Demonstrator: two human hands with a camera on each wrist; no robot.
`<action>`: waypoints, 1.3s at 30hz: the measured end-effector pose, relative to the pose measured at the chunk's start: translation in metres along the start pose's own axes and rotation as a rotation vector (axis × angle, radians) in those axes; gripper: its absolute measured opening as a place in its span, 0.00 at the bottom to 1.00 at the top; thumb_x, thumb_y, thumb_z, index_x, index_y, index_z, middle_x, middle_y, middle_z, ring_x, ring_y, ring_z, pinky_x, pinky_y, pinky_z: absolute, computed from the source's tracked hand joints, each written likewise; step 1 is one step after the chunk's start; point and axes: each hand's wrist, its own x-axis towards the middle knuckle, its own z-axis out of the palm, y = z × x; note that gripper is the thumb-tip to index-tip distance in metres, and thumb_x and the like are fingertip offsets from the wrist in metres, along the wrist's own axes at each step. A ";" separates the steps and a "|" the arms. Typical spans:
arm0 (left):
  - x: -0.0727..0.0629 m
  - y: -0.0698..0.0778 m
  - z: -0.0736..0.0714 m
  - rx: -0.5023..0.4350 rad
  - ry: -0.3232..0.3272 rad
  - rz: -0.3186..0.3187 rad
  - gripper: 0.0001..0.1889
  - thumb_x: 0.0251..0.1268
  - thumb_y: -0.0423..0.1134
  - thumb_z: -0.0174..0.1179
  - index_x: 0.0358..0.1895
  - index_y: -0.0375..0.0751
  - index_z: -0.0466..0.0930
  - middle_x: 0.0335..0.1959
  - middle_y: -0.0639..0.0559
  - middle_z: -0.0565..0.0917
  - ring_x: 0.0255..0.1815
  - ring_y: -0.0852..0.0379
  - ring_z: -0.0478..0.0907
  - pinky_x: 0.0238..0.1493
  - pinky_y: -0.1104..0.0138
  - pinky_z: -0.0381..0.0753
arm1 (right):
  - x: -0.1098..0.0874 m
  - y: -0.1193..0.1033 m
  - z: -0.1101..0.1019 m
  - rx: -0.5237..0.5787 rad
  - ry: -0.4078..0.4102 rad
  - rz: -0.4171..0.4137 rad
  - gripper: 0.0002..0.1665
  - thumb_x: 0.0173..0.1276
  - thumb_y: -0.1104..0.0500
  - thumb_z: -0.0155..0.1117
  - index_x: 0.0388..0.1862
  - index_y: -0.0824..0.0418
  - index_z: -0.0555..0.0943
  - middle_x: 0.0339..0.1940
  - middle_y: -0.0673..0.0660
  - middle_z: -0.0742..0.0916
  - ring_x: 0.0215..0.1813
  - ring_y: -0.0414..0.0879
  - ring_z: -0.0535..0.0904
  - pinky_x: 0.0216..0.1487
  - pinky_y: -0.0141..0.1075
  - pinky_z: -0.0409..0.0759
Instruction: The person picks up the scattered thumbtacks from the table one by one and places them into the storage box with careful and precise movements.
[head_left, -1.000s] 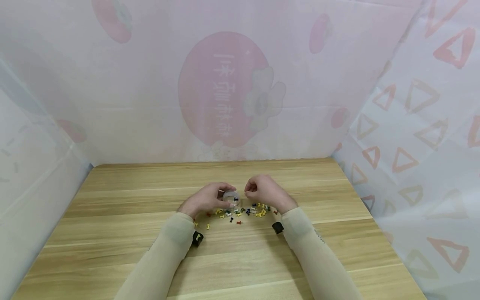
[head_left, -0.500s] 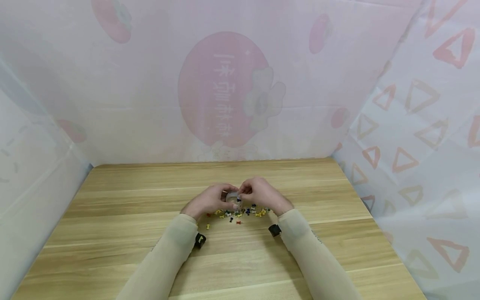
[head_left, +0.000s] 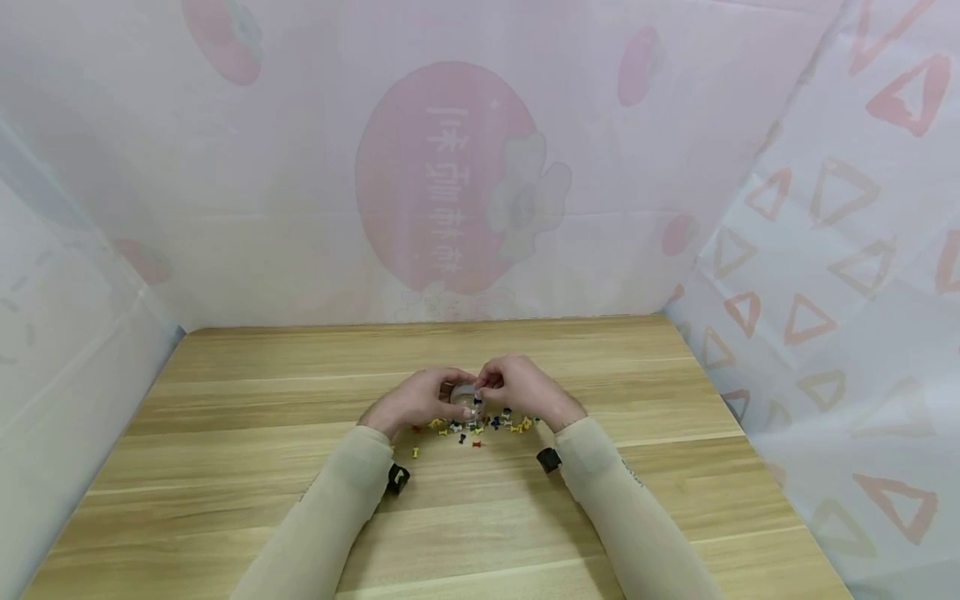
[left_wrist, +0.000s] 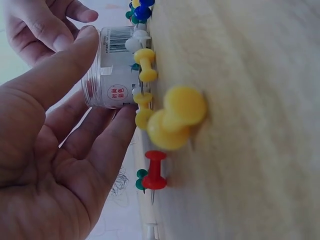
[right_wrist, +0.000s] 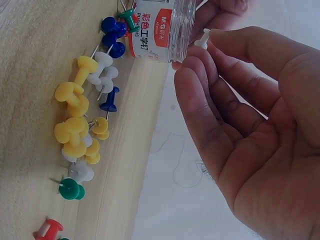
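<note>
My left hand (head_left: 414, 400) grips a clear jar (left_wrist: 118, 70) with a white printed label, thumb on one side and fingers on the other. The jar stands upright on the wooden table, its threaded mouth uncovered. At that mouth, my right hand (head_left: 527, 392) pinches a white push pin (right_wrist: 203, 39) between thumb and fingertips. Yellow push pins (left_wrist: 145, 65) and a red push pin (left_wrist: 155, 170) lie beside the jar in the left wrist view. Blue push pins (right_wrist: 114, 36) lie close to its base in the right wrist view.
Several more push pins lie around the jar, among them a green one (right_wrist: 70, 189) and a red one (head_left: 477, 444) nearer the front. The wooden table (head_left: 465, 533) ends at a printed cloth backdrop (head_left: 300, 208), with cloth also on both sides.
My right hand has moved left from beside the jar to its mouth, then stayed there. The left hand keeps its grip, with the jar shifted slightly right.
</note>
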 end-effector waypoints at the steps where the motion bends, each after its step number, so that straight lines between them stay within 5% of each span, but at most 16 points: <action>1: 0.000 0.000 0.000 -0.005 -0.001 -0.001 0.33 0.79 0.44 0.81 0.83 0.45 0.83 0.66 0.44 0.92 0.49 0.53 0.81 0.54 0.59 0.81 | 0.000 0.000 0.000 -0.002 -0.001 0.003 0.06 0.86 0.64 0.73 0.54 0.61 0.95 0.47 0.55 0.97 0.44 0.41 0.90 0.54 0.39 0.92; 20: 0.000 -0.001 0.000 0.018 -0.002 0.007 0.33 0.79 0.45 0.81 0.82 0.46 0.83 0.71 0.44 0.91 0.57 0.51 0.87 0.61 0.54 0.87 | 0.001 0.000 -0.001 -0.017 -0.007 0.011 0.06 0.86 0.64 0.74 0.54 0.61 0.95 0.47 0.54 0.97 0.44 0.41 0.91 0.54 0.39 0.93; 25: 0.000 -0.001 0.000 -0.002 -0.003 0.021 0.32 0.80 0.43 0.80 0.82 0.43 0.83 0.74 0.41 0.91 0.67 0.46 0.90 0.68 0.49 0.90 | 0.001 0.002 -0.002 -0.014 -0.020 0.014 0.07 0.86 0.63 0.75 0.55 0.62 0.95 0.48 0.55 0.97 0.45 0.41 0.91 0.56 0.40 0.93; 39: -0.001 0.001 0.001 -0.033 0.002 0.012 0.34 0.78 0.39 0.81 0.82 0.38 0.81 0.75 0.39 0.89 0.74 0.40 0.88 0.70 0.50 0.89 | -0.019 0.020 -0.029 -0.105 -0.063 0.051 0.08 0.86 0.60 0.75 0.57 0.62 0.94 0.48 0.54 0.96 0.47 0.42 0.90 0.60 0.45 0.93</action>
